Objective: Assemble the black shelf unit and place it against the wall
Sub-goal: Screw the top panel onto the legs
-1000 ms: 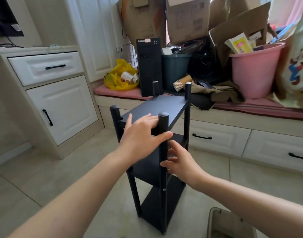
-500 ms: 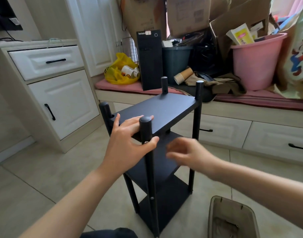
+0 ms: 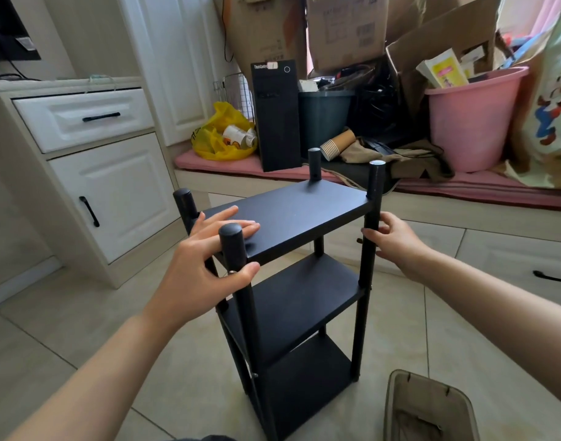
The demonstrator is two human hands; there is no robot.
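Observation:
The black shelf unit (image 3: 304,218) stands upright on the tiled floor in front of me, with three boards and four round posts. My left hand (image 3: 206,262) grips the near left corner: fingers lie flat on the top board and the thumb wraps under the near post. My right hand (image 3: 393,243) curls around the right post just below the top board, fingertips touching it.
A white cabinet (image 3: 107,173) with drawers stands to the left. A cluttered window bench (image 3: 463,198) lies behind the shelf, holding a black computer tower (image 3: 276,122), a pink bucket (image 3: 473,122) and cardboard boxes. A beige basket (image 3: 428,409) sits on the floor at lower right.
The shelf has turned and shifted so its top board faces me more broadly. My right hand left the near post and moved right to the far right post. My left hand stays on the corner.

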